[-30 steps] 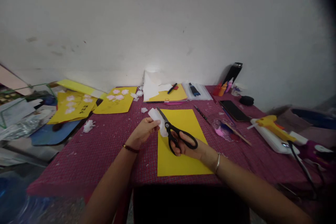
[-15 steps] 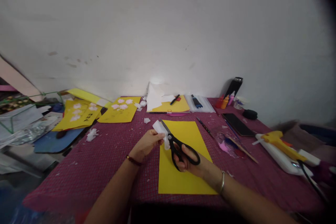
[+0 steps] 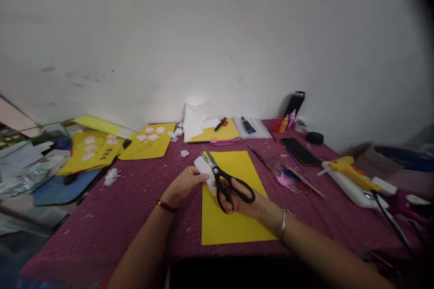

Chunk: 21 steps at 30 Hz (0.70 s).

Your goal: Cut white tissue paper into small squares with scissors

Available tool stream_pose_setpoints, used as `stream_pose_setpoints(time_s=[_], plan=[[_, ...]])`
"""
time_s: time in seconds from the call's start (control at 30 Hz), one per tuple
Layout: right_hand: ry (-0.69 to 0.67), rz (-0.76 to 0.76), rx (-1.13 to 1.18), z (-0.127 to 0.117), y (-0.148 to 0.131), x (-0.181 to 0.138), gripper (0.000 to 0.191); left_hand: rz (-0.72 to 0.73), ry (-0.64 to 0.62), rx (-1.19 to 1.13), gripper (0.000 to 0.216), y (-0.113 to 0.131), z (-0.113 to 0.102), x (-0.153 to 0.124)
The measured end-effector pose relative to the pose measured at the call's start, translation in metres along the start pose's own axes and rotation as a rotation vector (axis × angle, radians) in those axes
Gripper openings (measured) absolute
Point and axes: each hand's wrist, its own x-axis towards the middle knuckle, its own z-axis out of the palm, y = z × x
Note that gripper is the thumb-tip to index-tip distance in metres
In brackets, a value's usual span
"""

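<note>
My left hand (image 3: 185, 184) pinches a small white paper piece (image 3: 204, 169) just above the table. My right hand (image 3: 242, 202) has its fingers through the loops of black-handled scissors (image 3: 222, 179), whose blades reach into the white paper. Both hands hover over the left edge of a yellow sheet (image 3: 230, 216) lying on the maroon checked tablecloth (image 3: 135, 194).
Yellow sheets with pink flowers (image 3: 149, 137) lie at the back left, white scraps (image 3: 111, 175) beside them. A black phone (image 3: 300, 151), paint bottles (image 3: 284, 123), a dark flask (image 3: 294, 103), pencils (image 3: 259, 156) and a yellow glue gun (image 3: 349, 171) sit to the right. A wall stands behind.
The view shifted slightly. The scissors' blades have worked a little further into the white paper; both hands stay in much the same place over the yellow sheet.
</note>
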Motion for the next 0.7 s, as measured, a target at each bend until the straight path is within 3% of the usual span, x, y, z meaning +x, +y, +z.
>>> stream_pose_setpoints(time_s=[0.1,0.17,0.27,0.43,0.53,0.7], plan=[[0.043,-0.044,-0.066,-0.004,-0.008,0.001,0.053,-0.010,-0.002,-0.021,0.025,0.000,-0.002,0.001],[0.113,-0.109,-0.246,-0.009,-0.019,0.000,0.053,0.021,0.067,-0.091,0.026,0.001,-0.004,0.002],[0.287,-0.148,-0.691,-0.021,-0.042,-0.003,0.048,0.121,0.227,-0.242,0.027,0.005,-0.008,0.003],[0.523,-0.165,-1.513,-0.039,-0.063,-0.010,0.048,0.163,0.257,-0.425,0.021,0.009,-0.013,0.001],[0.553,-0.082,-1.846,-0.041,-0.062,-0.012,0.051,0.106,0.261,-0.500,0.028,0.011,-0.012,0.000],[0.512,-0.029,-1.992,-0.037,-0.054,-0.011,0.051,0.037,0.229,-0.523,0.024,0.015,-0.010,0.000]])
